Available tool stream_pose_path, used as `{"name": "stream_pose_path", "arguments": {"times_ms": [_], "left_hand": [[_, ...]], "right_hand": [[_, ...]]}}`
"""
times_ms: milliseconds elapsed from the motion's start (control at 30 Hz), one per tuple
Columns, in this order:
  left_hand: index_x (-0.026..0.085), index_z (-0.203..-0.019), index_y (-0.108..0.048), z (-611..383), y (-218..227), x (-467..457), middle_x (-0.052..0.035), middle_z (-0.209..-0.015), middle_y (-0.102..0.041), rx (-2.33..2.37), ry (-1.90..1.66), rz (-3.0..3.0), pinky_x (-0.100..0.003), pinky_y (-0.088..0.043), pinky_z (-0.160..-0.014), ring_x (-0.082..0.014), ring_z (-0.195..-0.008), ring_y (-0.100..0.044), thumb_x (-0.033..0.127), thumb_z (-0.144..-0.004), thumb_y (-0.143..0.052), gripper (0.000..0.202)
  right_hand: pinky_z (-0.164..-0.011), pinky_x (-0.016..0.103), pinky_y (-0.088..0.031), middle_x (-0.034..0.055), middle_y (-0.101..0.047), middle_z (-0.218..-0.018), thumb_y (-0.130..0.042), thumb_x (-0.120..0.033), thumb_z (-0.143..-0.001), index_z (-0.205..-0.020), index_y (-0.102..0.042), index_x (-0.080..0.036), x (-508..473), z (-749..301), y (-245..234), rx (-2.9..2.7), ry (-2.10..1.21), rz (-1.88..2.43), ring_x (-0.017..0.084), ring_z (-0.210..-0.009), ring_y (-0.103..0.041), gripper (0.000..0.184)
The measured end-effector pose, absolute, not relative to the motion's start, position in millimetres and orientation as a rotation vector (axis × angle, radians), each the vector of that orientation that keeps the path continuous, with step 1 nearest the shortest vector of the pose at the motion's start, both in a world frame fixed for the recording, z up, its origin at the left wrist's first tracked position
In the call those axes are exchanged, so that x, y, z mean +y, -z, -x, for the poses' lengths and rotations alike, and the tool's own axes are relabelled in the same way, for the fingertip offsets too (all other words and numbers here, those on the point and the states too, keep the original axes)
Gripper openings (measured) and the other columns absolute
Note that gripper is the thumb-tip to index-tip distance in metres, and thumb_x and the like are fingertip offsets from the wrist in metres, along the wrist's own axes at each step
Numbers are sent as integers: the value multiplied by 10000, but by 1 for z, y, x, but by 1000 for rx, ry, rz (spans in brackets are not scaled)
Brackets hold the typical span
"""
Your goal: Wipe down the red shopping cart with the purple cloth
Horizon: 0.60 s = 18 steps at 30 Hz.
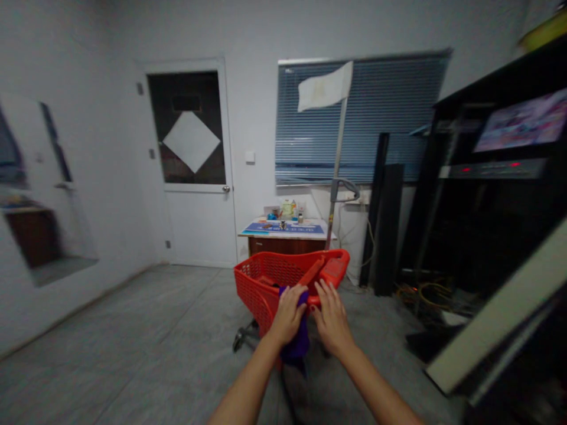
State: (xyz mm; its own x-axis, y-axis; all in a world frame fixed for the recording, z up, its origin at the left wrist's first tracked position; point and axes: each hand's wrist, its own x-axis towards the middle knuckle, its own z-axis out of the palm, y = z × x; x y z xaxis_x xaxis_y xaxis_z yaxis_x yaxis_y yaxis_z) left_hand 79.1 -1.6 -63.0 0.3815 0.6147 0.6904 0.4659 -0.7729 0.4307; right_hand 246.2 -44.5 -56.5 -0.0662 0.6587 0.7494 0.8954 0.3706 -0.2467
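A red plastic shopping cart (261,283) stands on castors just ahead of me, with its handle end nearest. My left hand (289,314) closes over a purple cloth (296,345), pressing it against the cart's near rim, and the cloth hangs down below the hand. My right hand (331,317) lies beside it with fingers spread, resting on the red handle (315,300). A red object lies inside the basket, partly hidden by the mesh and handle.
A metal pole with a white flag (325,87) rises just behind the cart. Beyond stands a wooden desk (283,246) with bottles and a blue mat. A white door (199,224) is at the back, and black equipment with a screen (522,121) and floor cables is on the right.
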Motion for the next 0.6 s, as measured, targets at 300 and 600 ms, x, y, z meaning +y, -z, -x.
{"name": "stream_pose_path", "arguments": {"times_ms": [300, 600], "left_hand": [[245, -1300, -506, -64, 58, 4, -78, -1361, -550, 1055, -1306, -2389, -524, -258, -1148, -227, -1308, -443, 376, -977, -362, 377], [222, -1284, -519, -48, 59, 13, -89, -1348, -560, 1073, -1295, -2337, -507, -279, -1140, -234, -1294, -461, 386, -967, -379, 383]], "right_hand": [[-1107, 490, -309, 74, -246, -1559, -297, -455, -988, -1525, -69, -246, -48, -231, 61, -1779, 384, 1354, 254, -1425, -213, 620], [-1091, 444, -336, 39, -345, -1520, -242, -369, -999, -1506, -187, -295, -39, -255, 55, -1888, 326, 1414, 191, -1395, -292, 515]]}}
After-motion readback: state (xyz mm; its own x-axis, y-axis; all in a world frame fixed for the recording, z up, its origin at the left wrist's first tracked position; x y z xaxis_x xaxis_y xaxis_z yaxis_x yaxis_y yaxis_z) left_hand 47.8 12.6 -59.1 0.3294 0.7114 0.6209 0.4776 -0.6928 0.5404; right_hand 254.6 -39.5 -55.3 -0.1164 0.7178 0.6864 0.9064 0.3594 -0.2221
